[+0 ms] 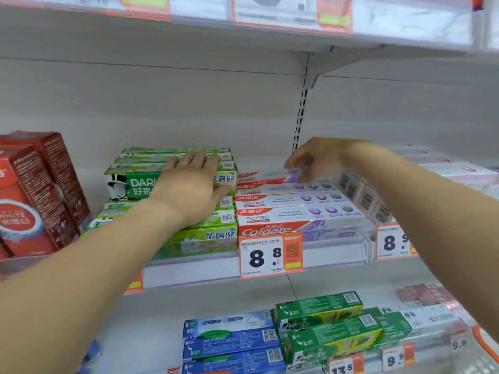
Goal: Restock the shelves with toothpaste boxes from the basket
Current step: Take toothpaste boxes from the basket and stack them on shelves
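The fingers (201, 160) of the left hand (189, 184) lay straight and spread, flat on the top of the upper green toothpaste boxes (172, 168), with the thumb down against their right end; they gripped nothing. The right hand (314, 160) reached in from the right with its fingers loosely curled and pointing down at the rearmost of the white and red toothpaste boxes (291, 203). Its fingertips were at the purple end of that box, but blur hid whether they pinched it or only touched it.

The green boxes sat in two layers on the middle shelf (332, 252), long sides facing out, the top layer set further back than the bottom one. Just beside them on the right, touching, the white and red boxes lay in a row running front to back, one layer high. To the right of these stood pale pink boxes (364, 195) with their barcode ends facing left. At the far left were dark red boxes (40, 190), standing taller than the rest.

An orange price tag (270, 253) reading 8.8 hung on the shelf's front rail below the white and red boxes. On the lower shelf lay blue boxes (232, 338) and, beside them on the right, green and yellow boxes (326, 327).
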The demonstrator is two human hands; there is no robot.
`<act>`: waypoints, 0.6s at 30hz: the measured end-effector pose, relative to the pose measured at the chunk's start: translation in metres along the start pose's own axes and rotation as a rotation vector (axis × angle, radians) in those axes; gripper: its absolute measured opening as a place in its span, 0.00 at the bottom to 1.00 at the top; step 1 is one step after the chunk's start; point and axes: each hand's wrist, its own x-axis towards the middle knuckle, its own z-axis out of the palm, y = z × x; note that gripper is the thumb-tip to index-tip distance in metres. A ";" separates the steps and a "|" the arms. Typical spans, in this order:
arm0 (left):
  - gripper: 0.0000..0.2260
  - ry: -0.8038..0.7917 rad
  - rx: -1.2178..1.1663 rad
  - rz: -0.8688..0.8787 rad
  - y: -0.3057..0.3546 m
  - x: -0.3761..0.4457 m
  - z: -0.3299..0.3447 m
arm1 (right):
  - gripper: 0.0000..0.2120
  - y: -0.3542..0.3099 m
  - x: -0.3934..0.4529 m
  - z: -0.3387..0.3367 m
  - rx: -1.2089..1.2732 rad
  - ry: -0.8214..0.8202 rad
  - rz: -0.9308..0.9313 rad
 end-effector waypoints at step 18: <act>0.35 -0.146 -0.083 0.011 -0.002 0.001 -0.018 | 0.10 -0.037 -0.056 0.062 0.196 0.486 -0.189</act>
